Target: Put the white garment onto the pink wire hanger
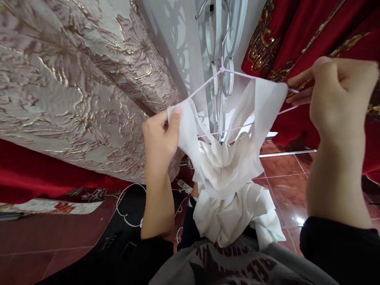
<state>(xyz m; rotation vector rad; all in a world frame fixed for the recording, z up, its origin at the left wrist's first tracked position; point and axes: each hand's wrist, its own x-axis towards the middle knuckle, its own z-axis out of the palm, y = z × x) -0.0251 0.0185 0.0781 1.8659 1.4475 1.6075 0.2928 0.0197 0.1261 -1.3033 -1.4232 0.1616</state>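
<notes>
Both hands work at opposite ends of a pink hanger (222, 69): the left hand (160, 136) pinches a white strap (186, 126) at the hanger's left end, thumb laid over the cloth, while the right hand (335, 89) has its fingers at the hanger's right end (whether they also grip cloth, I cannot tell). The white garment (228, 178) hangs below the hanger, its neckline opening up towards it. Its long axis runs from the hanger down towards the person's body, and its lower part is bunched in loose folds before the grey shirt (237, 263).

Counted, there is 1 pink hanger, 1 white garment and 2 straps, with 1 strap at each end of the hanger. Pale looped frames (218, 31) show behind the hanger, too overlapped to number. 1 brocade cloth (89, 71) spreads left of the hanger, red cloth with gold embroidery (285, 47) hangs to its right, and the tiled floor (282, 190) lies beneath.

Rising towards the hanger from below, the left forearm stands nearly upright. The right forearm also rises steeply, its wrist bent so the fingers point inward to the hanger.
</notes>
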